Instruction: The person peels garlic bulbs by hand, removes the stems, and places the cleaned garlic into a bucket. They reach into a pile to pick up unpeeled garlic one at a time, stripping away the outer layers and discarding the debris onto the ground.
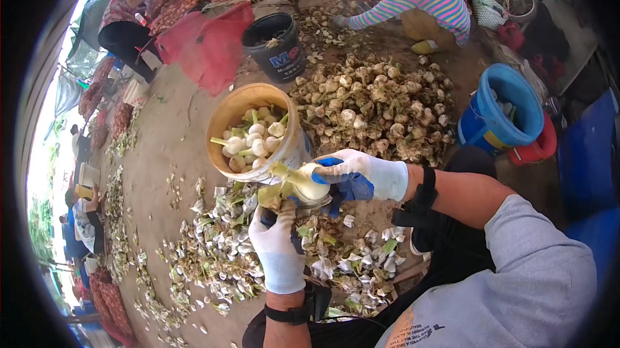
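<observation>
A garlic bulb [314, 184] with a pale, smooth body and a thick green-yellow stem is in my right hand [368, 177], which wears a white glove with blue-coated fingers. My left hand [278, 244], gloved the same way, is closed at the stem side on a strip of garlic skin [274, 196]. Part of its fingertips is hidden behind that skin. Beneath the bulb a round grey rim shows; what it belongs to I cannot make out. Just beyond my hands stands a yellowish bucket [214, 129] holding several peeled bulbs with short stems.
Unpeeled garlic [381, 105] is heaped beyond my right hand. Skins [219, 244] litter the ground below. Around stand a black bucket [274, 57], a blue bucket [487, 112] and a red basin [539, 144]. A person in a striped top [420, 2] works at the far side.
</observation>
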A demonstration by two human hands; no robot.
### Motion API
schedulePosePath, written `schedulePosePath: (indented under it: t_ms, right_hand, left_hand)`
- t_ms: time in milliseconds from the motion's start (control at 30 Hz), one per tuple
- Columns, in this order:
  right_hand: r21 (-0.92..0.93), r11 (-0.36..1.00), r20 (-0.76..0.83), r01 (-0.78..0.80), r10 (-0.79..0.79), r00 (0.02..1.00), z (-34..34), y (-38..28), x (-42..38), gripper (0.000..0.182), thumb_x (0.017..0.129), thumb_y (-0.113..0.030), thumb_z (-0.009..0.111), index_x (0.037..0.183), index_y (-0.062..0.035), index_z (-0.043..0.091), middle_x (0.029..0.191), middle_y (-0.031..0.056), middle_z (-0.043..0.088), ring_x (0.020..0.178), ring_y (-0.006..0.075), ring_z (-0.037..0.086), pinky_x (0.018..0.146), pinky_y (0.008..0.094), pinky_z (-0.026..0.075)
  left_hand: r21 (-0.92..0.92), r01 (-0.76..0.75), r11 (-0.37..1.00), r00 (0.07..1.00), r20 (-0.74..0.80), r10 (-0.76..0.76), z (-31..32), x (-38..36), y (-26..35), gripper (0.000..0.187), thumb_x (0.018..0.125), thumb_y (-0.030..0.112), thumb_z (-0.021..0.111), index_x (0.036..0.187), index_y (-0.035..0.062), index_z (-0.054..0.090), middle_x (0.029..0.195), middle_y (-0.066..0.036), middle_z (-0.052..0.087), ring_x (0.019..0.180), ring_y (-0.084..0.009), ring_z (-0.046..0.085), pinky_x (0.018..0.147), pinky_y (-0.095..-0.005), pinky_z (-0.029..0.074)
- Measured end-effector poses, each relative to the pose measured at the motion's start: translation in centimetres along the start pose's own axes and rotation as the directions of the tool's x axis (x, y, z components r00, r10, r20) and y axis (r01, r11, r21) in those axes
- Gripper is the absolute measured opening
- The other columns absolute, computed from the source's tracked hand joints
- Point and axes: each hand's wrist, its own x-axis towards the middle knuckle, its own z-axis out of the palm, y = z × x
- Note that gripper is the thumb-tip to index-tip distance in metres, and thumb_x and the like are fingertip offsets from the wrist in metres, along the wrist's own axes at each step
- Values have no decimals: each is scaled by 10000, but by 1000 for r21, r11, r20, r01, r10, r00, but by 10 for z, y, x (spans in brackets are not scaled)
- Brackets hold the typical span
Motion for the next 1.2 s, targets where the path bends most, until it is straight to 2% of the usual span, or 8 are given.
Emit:
schedulePosePath:
  t_ms: [200, 267, 400, 533, 633, 733, 933, 1200]
  right_hand:
    - [135, 990, 77, -44, 33, 996, 5, -6, -2, 563, 1011, -420, 683, 1341, 28, 596, 1117, 152, 729, 960, 245, 738, 761, 442, 633]
    - [-855, 510, -163, 92, -432, 887, 15, -13, 0, 609, 980, -466, 708, 1346, 10, 604, 1141, 179, 723, 986, 259, 733, 852, 428, 591]
    - [-985, 38, 98, 169, -682, 725, 27, -7, -5, 541, 874, -390, 850, 1246, -36, 680, 1087, 115, 710, 924, 149, 684, 792, 325, 548]
    - [-823, 566, -258, 49, -450, 855, 39, -13, -8, 379, 929, -321, 814, 1143, -28, 705, 980, 85, 742, 894, 122, 690, 806, 307, 553]
    - [-713, 649, -177, 266, -534, 827, 24, -21, -6, 289, 970, -255, 773, 1109, -10, 707, 968, 54, 751, 853, 105, 668, 772, 300, 554]
    - [-666, 719, -197, 198, -425, 884, 23, -39, -16, 277, 969, -233, 774, 1140, -29, 699, 990, 30, 741, 904, 101, 664, 828, 291, 543]
    - [-841, 403, 108, 361, -529, 842, 22, -32, -19, 286, 915, -140, 807, 1151, -42, 677, 1094, 66, 690, 1049, 146, 659, 950, 321, 517]
    - [-909, 89, 310, 407, -506, 805, 33, -19, -14, 290, 863, -112, 811, 1129, -92, 697, 1054, 115, 639, 967, 309, 675, 848, 377, 543]
  left_hand:
    - [-23, -13, 1000, 995, -97, 11, 12, -7, -2, 258, 987, 27, 696, 1237, -19, 650, 1071, -21, 711, 883, -90, 647, 783, -245, 526]
    - [87, -73, 994, 985, -148, 85, 12, -9, -4, 236, 989, 25, 696, 1216, -25, 661, 1049, -18, 712, 871, -83, 632, 783, -245, 516]
    - [498, -232, 835, 949, -71, 306, 10, -17, -9, 190, 948, -15, 712, 1132, -7, 665, 977, -21, 684, 874, -99, 617, 810, -260, 503]
    - [581, -361, 730, 907, 36, 420, 13, -16, -19, 222, 953, -37, 691, 1174, -28, 666, 1003, -45, 711, 846, -101, 632, 809, -262, 528]
    - [-40, -126, 991, 966, -231, 114, -8, 6, -2, 275, 970, -17, 681, 1243, -18, 652, 1058, -68, 712, 846, -152, 687, 746, -277, 596]
    - [199, -101, 975, 966, -216, 144, -41, 19, 10, 223, 999, 25, 667, 1217, -22, 649, 1046, -52, 708, 817, -122, 667, 731, -271, 577]
    - [950, -312, -18, 926, 308, 220, -60, -1, -27, 228, 870, 52, 667, 1094, 13, 680, 1039, -173, 720, 898, -359, 705, 833, -459, 561]
    - [789, -280, 547, 948, 137, 287, -20, -18, 18, 280, 920, 50, 746, 1184, -38, 714, 1053, -169, 762, 901, -197, 723, 827, -331, 564]
